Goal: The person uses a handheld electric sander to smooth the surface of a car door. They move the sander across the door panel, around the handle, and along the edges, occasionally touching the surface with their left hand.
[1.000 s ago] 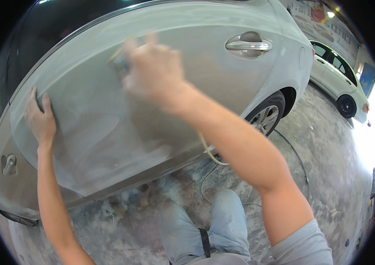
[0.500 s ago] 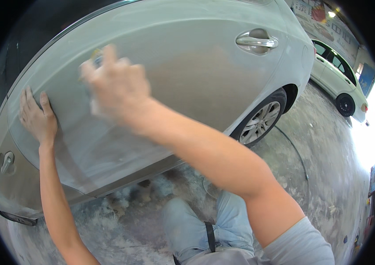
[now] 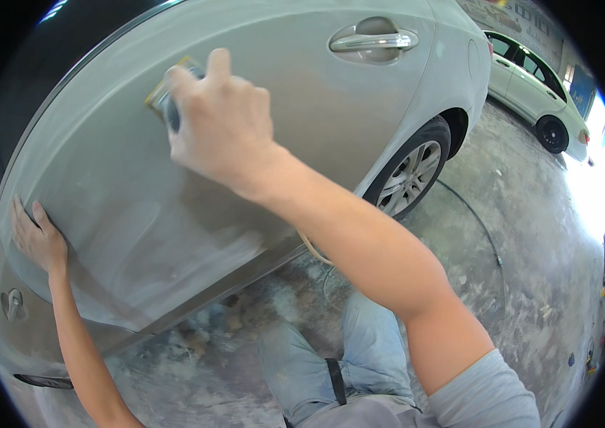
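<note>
My right hand [image 3: 227, 128] is closed around a dark sanding block [image 3: 172, 113] with a yellowish sheet edge sticking out. The block lies against the upper part of a car door [image 3: 309, 121], left of the chrome door handle [image 3: 373, 41]; most of it is hidden under my palm. Dull grey patches and pale, dusty smears cover the door panel. Lower left, my left hand [image 3: 40, 239] rests flat on the door near its seam, fingers stretched out and holding nothing.
A second, smaller handle [image 3: 13, 304] sits on the adjoining panel at far left. The rear wheel [image 3: 409, 178] is to the right. A hose [image 3: 477, 217] runs over the stained concrete floor [image 3: 537, 235]. Another pale car [image 3: 527, 82] stands beyond.
My right hand and the sanding block show farther right and slightly higher in view. My left hand appears lower and farther left, still on the door. The whole view has shifted somewhat.
</note>
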Tool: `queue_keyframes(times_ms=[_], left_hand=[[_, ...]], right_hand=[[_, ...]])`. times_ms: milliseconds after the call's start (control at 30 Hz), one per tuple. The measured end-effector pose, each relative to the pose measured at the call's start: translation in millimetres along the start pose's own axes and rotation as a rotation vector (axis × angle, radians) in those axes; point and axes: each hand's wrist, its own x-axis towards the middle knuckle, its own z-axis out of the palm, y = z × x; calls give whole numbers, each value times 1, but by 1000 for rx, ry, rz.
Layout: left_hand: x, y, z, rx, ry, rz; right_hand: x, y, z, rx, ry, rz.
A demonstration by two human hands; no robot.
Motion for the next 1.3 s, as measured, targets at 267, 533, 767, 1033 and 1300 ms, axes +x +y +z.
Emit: queue_keyframes(times_ms=[267,533,767,1033,1300], left_hand=[[2,1,5,33,-1,-16],[0,6,2,43,-17,-33],[-1,6,4,74,-15,-32],[-1,-10,11,35,-40,-41],[-4,-33,20,14,-36,-5]], right_hand=[[-8,98,-46,-101,63,247],[-63,178,-63,-177,122,451],[-79,211,-71,-233,190,671],[-55,88,-25,21,39,154],[-73,177,-60,-97,137,354]])
